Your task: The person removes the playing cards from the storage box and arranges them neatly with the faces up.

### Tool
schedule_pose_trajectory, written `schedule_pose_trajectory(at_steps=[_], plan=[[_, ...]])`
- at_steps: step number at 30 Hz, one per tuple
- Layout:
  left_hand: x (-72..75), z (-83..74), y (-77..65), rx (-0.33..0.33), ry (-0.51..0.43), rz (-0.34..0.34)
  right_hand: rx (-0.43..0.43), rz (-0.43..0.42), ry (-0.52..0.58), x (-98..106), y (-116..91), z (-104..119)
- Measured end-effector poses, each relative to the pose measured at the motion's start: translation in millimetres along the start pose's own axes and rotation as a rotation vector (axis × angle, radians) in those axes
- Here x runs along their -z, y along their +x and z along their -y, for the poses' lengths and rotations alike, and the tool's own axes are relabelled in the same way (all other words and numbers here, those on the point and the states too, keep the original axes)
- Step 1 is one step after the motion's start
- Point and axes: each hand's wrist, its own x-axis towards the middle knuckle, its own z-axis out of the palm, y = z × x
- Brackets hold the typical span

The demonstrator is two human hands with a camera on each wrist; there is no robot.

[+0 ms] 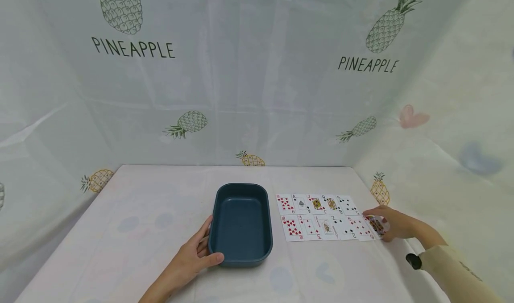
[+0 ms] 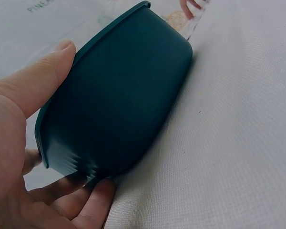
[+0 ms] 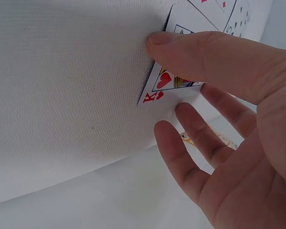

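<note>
A deep teal, round-cornered container (image 1: 241,222) stands on the cloth-covered table, and nothing shows inside it. My left hand (image 1: 192,256) grips its near left side, thumb at the rim and fingers against the outer wall (image 2: 114,90). To the right lie playing cards (image 1: 317,218) in two face-up rows. At the right end of the nearer row my right hand (image 1: 395,225) holds the king of hearts (image 3: 155,90) by its edges. The thumb lies over one edge of that card and the index finger is at the opposite one; the other fingers are spread.
White cloth (image 1: 152,231) with faint blue marks covers the table. A pineapple-printed curtain (image 1: 249,80) hangs behind it, and more cloth (image 1: 449,169) rises close beside my right hand. A dark round object (image 1: 413,261) shows at the right sleeve's cuff.
</note>
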Motion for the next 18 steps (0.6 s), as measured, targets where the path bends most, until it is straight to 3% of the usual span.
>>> schedule_pose_trajectory(at_steps=[4,18], plan=[[-0.3,0.4,-0.2,-0.003,-0.001,0.003,-0.033,0.004,0.014,0.0,-0.1,1.8],[-2.1,-2.2,-0.8,0.004,0.007,-0.009,-0.024,0.015,0.032,-0.4,-1.8,-0.4]])
